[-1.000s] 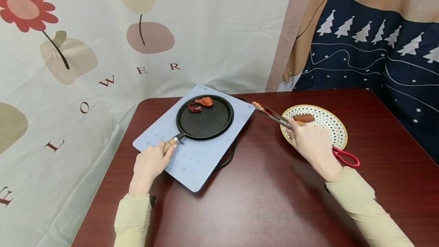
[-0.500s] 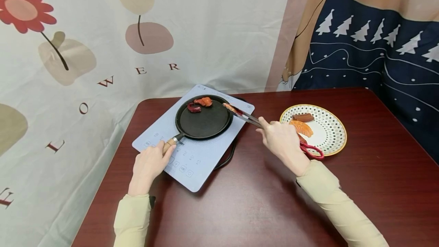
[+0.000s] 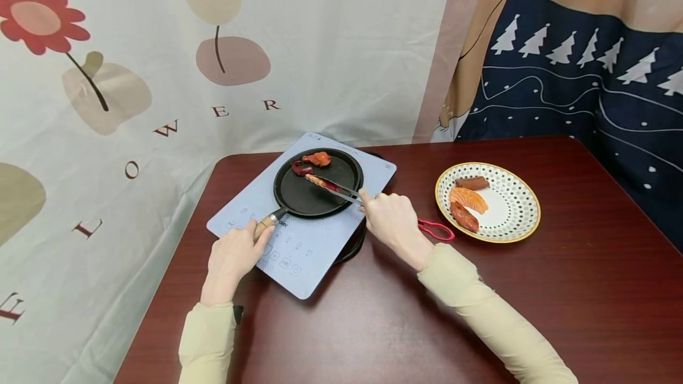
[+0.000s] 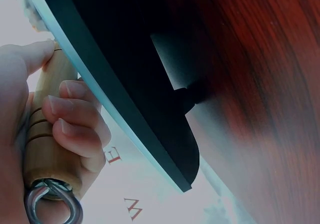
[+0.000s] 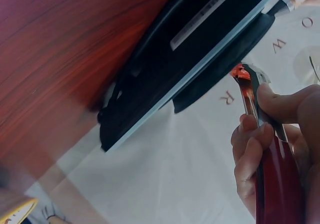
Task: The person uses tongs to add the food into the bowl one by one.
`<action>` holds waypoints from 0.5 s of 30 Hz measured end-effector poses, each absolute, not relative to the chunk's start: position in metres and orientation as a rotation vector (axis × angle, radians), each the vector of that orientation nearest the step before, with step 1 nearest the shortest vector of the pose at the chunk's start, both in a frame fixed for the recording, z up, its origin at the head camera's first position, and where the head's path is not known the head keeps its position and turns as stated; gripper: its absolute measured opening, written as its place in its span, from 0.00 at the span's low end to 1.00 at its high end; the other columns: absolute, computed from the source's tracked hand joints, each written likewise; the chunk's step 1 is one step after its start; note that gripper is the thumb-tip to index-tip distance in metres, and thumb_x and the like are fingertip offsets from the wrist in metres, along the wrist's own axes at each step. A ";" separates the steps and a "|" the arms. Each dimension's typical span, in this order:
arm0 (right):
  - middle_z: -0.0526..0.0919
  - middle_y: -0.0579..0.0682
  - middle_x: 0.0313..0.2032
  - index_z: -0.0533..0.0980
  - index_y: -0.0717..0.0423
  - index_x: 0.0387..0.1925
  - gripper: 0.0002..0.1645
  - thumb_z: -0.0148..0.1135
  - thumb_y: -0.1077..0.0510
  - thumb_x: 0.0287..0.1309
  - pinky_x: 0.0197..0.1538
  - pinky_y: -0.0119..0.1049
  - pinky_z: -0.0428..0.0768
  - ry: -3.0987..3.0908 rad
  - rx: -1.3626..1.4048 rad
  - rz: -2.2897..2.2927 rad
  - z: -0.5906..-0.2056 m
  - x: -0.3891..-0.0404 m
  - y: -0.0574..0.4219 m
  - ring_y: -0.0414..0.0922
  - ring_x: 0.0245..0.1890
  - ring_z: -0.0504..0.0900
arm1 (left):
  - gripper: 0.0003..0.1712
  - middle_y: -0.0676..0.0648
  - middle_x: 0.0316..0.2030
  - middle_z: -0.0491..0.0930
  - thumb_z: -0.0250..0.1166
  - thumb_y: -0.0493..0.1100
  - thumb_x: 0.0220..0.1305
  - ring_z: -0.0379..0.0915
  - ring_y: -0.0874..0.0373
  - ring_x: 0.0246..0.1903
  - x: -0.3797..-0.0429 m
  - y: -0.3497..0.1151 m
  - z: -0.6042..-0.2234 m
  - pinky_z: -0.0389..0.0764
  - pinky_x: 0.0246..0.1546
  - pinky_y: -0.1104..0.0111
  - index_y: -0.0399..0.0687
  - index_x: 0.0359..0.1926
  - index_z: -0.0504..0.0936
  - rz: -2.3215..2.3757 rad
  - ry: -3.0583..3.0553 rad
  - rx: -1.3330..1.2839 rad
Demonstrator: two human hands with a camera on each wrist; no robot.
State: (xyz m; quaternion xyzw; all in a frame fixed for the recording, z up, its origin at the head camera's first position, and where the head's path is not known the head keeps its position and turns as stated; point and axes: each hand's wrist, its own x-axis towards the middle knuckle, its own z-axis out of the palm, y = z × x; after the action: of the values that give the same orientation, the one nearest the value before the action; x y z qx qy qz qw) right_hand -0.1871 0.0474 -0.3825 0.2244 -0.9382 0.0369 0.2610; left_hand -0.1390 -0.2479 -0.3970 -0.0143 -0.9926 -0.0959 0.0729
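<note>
My left hand [image 3: 233,259] grips the wooden handle [image 4: 52,134] of a round black frying pan [image 3: 320,197], its fingers curled round the wood. The pan rests on a pale blue induction cooktop [image 3: 304,259]. With my right hand [image 3: 392,218] I hold metal tongs [image 3: 349,195] with red handles [image 5: 277,184]. Their tips pinch a reddish piece of food [image 3: 322,182] over the middle of the pan. Beside it in the pan lie a dark red curled piece [image 3: 302,168], like an octopus tentacle, and an orange-brown drumstick-shaped piece [image 3: 318,159].
Right of the cooktop, a dotted plate [image 3: 512,218] with a yellow rim holds a brown sausage-like piece [image 3: 472,182], a salmon slice [image 3: 468,198] and a reddish-brown wing-like piece [image 3: 464,217]. A black cable [image 3: 356,248] loops beside the cooktop. A printed curtain [image 3: 341,58] hangs behind the table.
My right hand has moved left from the plate, bringing the tongs and the reddish food over the pan. The salmon slice and wing-like piece have come into fuller view. My left hand stays put.
</note>
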 end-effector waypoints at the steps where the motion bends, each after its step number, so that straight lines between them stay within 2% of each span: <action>1: 0.81 0.53 0.16 0.77 0.49 0.40 0.15 0.66 0.48 0.51 0.14 0.45 0.72 -2.544 0.611 0.096 -0.383 -0.187 0.044 0.53 0.13 0.76 | 0.23 0.45 0.11 0.64 0.52 0.57 0.65 0.62 0.53 0.13 -0.139 -0.248 -0.397 0.56 0.12 0.66 0.44 0.23 0.66 -0.290 -2.984 -0.041; 5: 0.81 0.53 0.17 0.77 0.49 0.45 0.19 0.66 0.48 0.51 0.15 0.44 0.73 -2.526 0.628 0.070 -0.386 -0.190 0.031 0.52 0.14 0.77 | 0.24 0.45 0.11 0.63 0.51 0.58 0.65 0.62 0.53 0.13 -0.139 -0.248 -0.397 0.56 0.13 0.66 0.44 0.23 0.66 -0.294 -2.998 -0.023; 15: 0.81 0.52 0.21 0.75 0.48 0.47 0.17 0.61 0.49 0.57 0.17 0.41 0.75 -2.561 0.672 -0.019 -0.386 -0.199 0.006 0.49 0.15 0.77 | 0.23 0.45 0.11 0.63 0.51 0.58 0.65 0.62 0.52 0.14 -0.140 -0.247 -0.396 0.56 0.13 0.66 0.44 0.24 0.66 -0.290 -3.007 -0.016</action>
State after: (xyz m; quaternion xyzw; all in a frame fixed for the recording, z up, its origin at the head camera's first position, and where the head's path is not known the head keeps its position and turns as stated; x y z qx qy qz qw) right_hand -0.1987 0.0064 -0.3857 0.2460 -0.9380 -0.0070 0.2442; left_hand -0.1395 -0.2472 -0.3959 -0.0054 -0.9936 -0.0958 0.0602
